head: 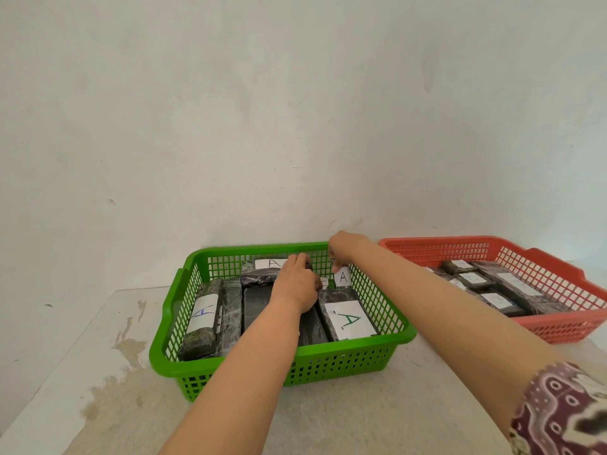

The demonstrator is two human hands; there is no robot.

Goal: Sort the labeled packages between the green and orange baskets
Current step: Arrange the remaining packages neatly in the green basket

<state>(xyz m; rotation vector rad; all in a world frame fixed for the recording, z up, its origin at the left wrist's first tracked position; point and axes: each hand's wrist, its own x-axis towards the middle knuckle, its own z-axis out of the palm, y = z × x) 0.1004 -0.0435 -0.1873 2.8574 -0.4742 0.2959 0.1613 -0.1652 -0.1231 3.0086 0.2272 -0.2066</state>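
The green basket [345, 359] stands in the middle of the table, filled with several black wrapped packages bearing white labels marked A, one at the front right [349, 318]. Both hands reach into its far end. My left hand [297, 284] curls over a package lying near the back wall. My right hand [343, 249] pinches the top of an upright package with an A label [343, 278] at the back right corner. To the right, the orange basket [558, 326] holds several more black packages with white labels whose letters are too blurred to read.
The baskets sit on a pale, stained table [377, 418] pushed against a plain white wall [295, 110]. The table's left edge [59, 356] runs diagonally. A patterned sleeve [565, 412] covers my right upper arm.
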